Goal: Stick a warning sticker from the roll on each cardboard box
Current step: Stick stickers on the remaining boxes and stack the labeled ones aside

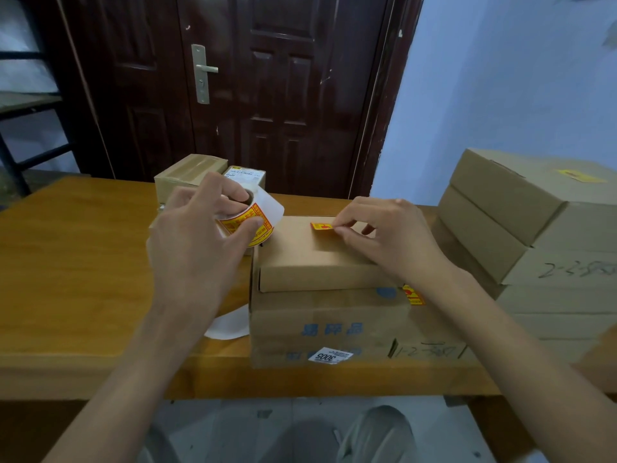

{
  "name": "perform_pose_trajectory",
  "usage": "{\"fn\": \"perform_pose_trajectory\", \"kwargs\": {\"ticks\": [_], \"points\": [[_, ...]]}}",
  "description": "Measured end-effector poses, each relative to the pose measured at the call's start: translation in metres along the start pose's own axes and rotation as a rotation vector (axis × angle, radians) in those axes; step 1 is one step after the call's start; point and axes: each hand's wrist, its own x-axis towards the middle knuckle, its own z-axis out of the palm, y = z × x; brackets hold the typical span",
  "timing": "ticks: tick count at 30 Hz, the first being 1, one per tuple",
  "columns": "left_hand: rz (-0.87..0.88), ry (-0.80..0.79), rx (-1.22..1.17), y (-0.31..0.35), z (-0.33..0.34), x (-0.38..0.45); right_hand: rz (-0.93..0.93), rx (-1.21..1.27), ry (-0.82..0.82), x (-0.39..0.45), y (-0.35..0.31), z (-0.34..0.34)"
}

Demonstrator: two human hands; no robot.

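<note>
1. The warning sticker [322,226], a small yellow-and-red rectangle, lies on the far part of the top box [310,252]. The right hand [384,235] pinches its right end between thumb and forefinger; the other fingers are loosely curled.
2. Judged step: laying the sticker down. Best practice is to seat one end first, then sweep a fingertip along its length so no air is trapped and the corners bond flat.
3. The top box is a plain, matte, flat cardboard carton with crisp edges. Its lid offers a smooth, level face, which should take adhesive well.
4. This box rests on a larger carton [327,325] with blue print and a white label on its near face. A sticker shows at that carton's top right corner.
5. The left hand [200,235] grips the sticker roll [248,220], fingers curled round it and held above the surface. A white, glossy liner tail curls off the roll.
6. The stack of boxes [534,235] at right carries a yellow sticker on its topmost lid. Two small boxes [190,172] stand far left of centre; no sticker is visible on them.
7. The surface [73,262] is orange-brown wood grain, smooth and slightly shiny.
</note>
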Motion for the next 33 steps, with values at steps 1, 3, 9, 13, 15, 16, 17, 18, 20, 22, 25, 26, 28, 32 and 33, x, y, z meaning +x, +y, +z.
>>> {"fn": "perform_pose_trajectory", "kwargs": {"ticks": [1, 3, 9, 13, 15, 16, 17, 18, 20, 22, 25, 26, 28, 32, 33], "points": [[-0.003, -0.001, 0.003, -0.001, 0.001, 0.0, -0.003, 0.02, -0.01, -0.002, 0.0, -0.001], [-0.01, 0.002, 0.005, -0.003, 0.002, 0.0, -0.002, 0.052, -0.02, -0.007, 0.001, -0.002], [-0.019, 0.008, 0.006, -0.001, 0.003, 0.0, -0.014, 0.049, -0.076, -0.011, 0.008, 0.0], [-0.016, 0.003, 0.007, 0.0, 0.003, -0.001, 0.024, 0.063, -0.133, -0.008, 0.008, -0.001], [-0.012, 0.006, 0.004, -0.001, 0.003, -0.002, 0.046, 0.066, -0.169, -0.006, 0.006, -0.004], [-0.012, 0.007, 0.006, -0.001, 0.004, -0.002, 0.057, 0.063, -0.195, -0.004, 0.005, -0.005], [-0.013, 0.009, 0.007, -0.001, 0.004, -0.002, 0.071, 0.065, -0.221, -0.004, 0.004, -0.006], [-0.015, 0.011, 0.009, -0.001, 0.004, -0.002, 0.083, 0.072, -0.236, -0.004, 0.003, -0.006], [-0.019, 0.014, 0.016, -0.002, 0.004, -0.002, 0.095, 0.085, -0.232, -0.005, 0.001, -0.006], [-0.021, 0.013, 0.018, -0.002, 0.004, -0.002, 0.081, 0.076, -0.222, -0.008, 0.0, -0.005], [-0.031, 0.001, 0.024, -0.003, 0.004, -0.002, 0.088, 0.073, -0.331, -0.014, -0.004, -0.004], [-0.032, -0.001, 0.029, -0.003, 0.004, -0.002, 0.098, 0.065, -0.377, -0.015, -0.005, -0.004], [-0.033, -0.003, 0.029, -0.003, 0.004, -0.002, 0.107, 0.027, -0.439, -0.015, -0.007, -0.004], [-0.034, 0.0, 0.007, -0.001, 0.003, -0.005, 0.131, 0.072, -0.529, -0.013, -0.008, -0.008], [-0.037, 0.001, 0.001, -0.001, 0.002, -0.005, 0.14, 0.104, -0.525, -0.013, -0.008, -0.01]]}}
